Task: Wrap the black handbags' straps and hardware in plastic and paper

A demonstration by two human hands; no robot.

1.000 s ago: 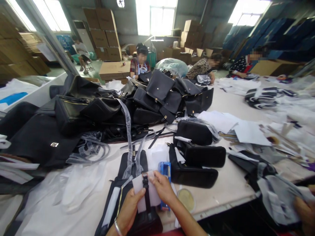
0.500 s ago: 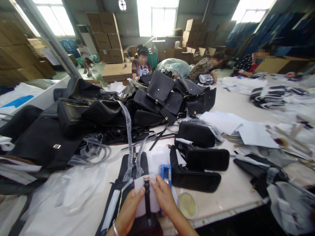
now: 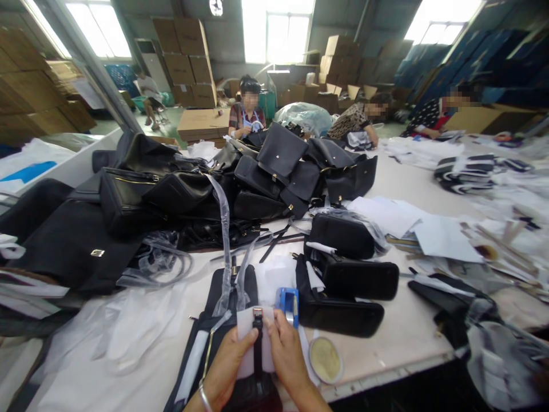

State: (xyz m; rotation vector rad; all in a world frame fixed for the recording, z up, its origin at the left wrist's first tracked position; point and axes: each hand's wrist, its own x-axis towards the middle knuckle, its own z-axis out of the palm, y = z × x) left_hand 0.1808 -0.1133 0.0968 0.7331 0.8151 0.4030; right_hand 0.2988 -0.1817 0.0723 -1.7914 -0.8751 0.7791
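A black bag (image 3: pixel 214 289) lies on the table in front of me, with clear plastic-wrapped straps (image 3: pixel 226 252) running up from it. Over its near part is a white sheet of thin packing material (image 3: pixel 246 323), tucked behind a black buckle strap (image 3: pixel 258 357) with a small metal buckle at its top. My left hand (image 3: pixel 225 360) pinches the sheet's left side, its thumb resting against the strap. My right hand (image 3: pixel 288 350) grips the sheet's right edge between thumb and fingers. Beside the right fingers stands a blue tape dispenser (image 3: pixel 287 300).
A large heap of black bags (image 3: pixel 274 171) fills the table's far side. Several black bags (image 3: pixel 349 280) lie to the right, near a round tin of yellowish stuff (image 3: pixel 325 359). White sheets (image 3: pixel 141 332) cover the left. Co-workers (image 3: pixel 247 111) sit across the table.
My left thumb has shifted right and up, from the sheet's left part onto the strap below the buckle. My right hand has moved slightly down along the sheet's edge.
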